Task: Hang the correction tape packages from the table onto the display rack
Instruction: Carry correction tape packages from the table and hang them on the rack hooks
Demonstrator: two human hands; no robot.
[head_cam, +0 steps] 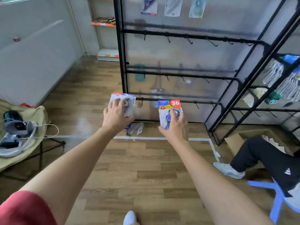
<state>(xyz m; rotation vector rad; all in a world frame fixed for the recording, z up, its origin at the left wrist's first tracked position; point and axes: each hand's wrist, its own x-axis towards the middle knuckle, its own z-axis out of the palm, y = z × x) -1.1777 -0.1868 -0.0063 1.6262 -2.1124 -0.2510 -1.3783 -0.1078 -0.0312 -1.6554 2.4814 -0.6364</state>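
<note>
L hand (116,116): fingers curled over L pack (124,101), clamped on its blister. R hand (174,128) grips R pack (168,111) at its lower end. Both packs are mid-air before a low bar of the rack (119,46), long axis vertical, header end up; R pack's "36" front faces cam. 3 hung packs (172,7) on top row. Box (233,142) by rack foot, contents unclear. Cloth seat (39,117) holds headset (19,127) w/ cables.

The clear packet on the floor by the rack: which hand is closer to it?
Left. The left hand hovers just above-left of the packet; the right hand is well off to its right.
</note>
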